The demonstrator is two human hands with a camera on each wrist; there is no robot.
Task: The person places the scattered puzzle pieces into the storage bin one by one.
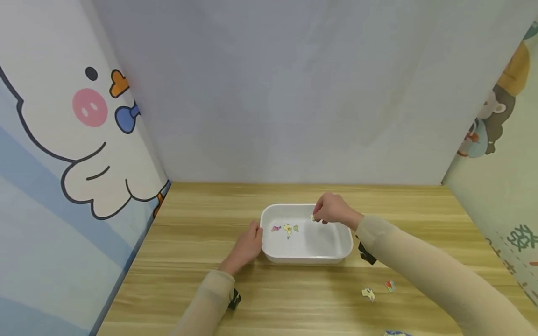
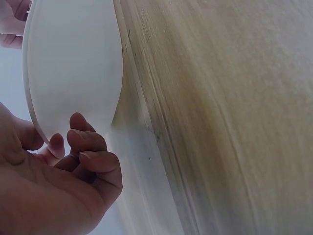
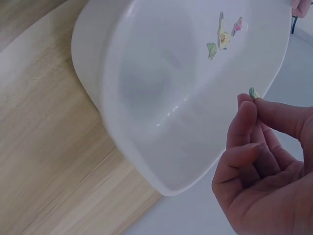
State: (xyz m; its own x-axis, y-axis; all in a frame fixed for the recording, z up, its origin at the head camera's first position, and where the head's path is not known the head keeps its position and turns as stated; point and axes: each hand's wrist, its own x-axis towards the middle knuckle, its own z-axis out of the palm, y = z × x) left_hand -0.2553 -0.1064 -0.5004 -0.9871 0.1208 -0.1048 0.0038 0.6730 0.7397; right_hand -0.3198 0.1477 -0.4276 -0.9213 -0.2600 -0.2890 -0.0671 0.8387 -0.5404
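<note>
A white rectangular plastic tub [image 1: 307, 257] stands on the wooden table. My left hand [image 1: 249, 242] grips its left rim, thumb on the inner side and fingers outside, as the left wrist view shows. Over the tub's far right part, my right hand [image 1: 333, 208] pinches a small yellow and green flat piece [image 3: 253, 93] between thumb and index finger; most of that piece is hidden by the fingertips. Inside the tub, toward the left, lie a pink piece [image 1: 275, 228], a yellow cartoon-figure piece [image 1: 287, 229] and a pale green piece [image 1: 296, 228].
Right of the tub's front, a yellow cutout piece [image 1: 368, 294] and a red, green and blue piece [image 1: 390, 285] lie on the table [image 1: 294, 298]. A blue-edged piece [image 1: 397, 333] shows at the bottom edge. A grey-white curtain [image 1: 294, 93] rises behind the table.
</note>
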